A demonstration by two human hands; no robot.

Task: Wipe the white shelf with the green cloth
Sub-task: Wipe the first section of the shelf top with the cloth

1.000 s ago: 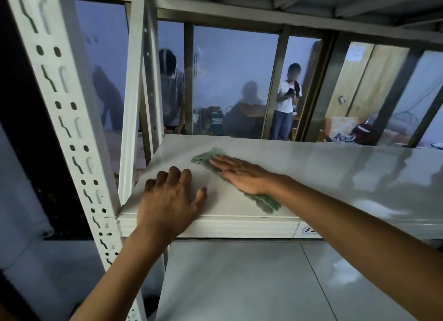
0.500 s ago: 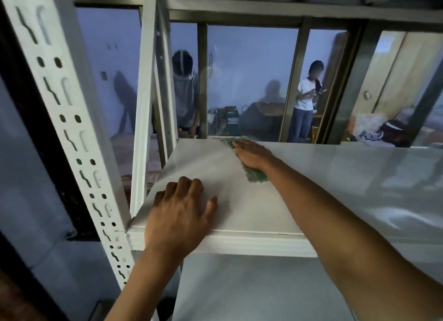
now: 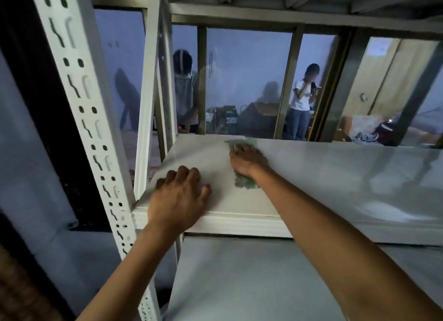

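Two people (image 3: 184, 90) (image 3: 302, 100) beyond glass panes (image 3: 247, 81), wooden door (image 3: 393, 81), perforated upright post (image 3: 81, 100).

- The right hand (image 3: 249, 161) lies on top of the green cloth (image 3: 245, 182), so the middle of the cloth is hidden. Only bits peek out at 12 o'clock and 6 o'clock of the hand.
- The white shelf (image 3: 335, 174) runs off the picture at 3 o'clock.
- The left hand (image 3: 178, 199) covers part of the shelf's front edge.
- Both arms are cut off at 6 o'clock.
- The far person (image 3: 300, 100) holds something small and dark, maybe a phone.
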